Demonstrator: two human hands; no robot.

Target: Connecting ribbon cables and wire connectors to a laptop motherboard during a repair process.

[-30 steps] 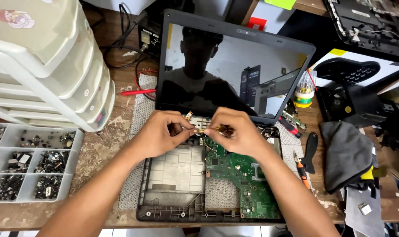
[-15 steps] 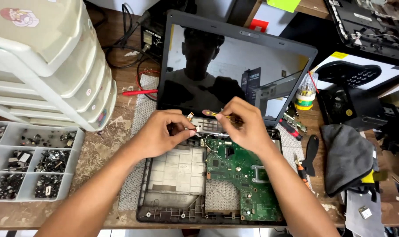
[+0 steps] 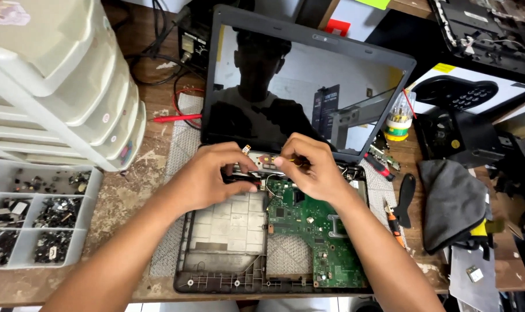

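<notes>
An opened laptop base lies on the wooden bench, its dark screen standing upright behind. A green circuit board fills the base's right half. Both hands meet at the hinge edge over a small metal part with a gold tab. My left hand pinches that part from the left, fingers pressed down near a thin cable. My right hand holds a thin yellow-tipped tool against the part from the right.
Stacked pale plastic drawers stand at left, a compartment tray of small dark parts below them. A red probe lies behind the base. A screwdriver-bit jar, pliers, a grey pouch and a black device sit at right.
Both hands have stayed at the hinge edge. The right hand shifted slightly right and down, bringing the tool tip onto the metal part.
</notes>
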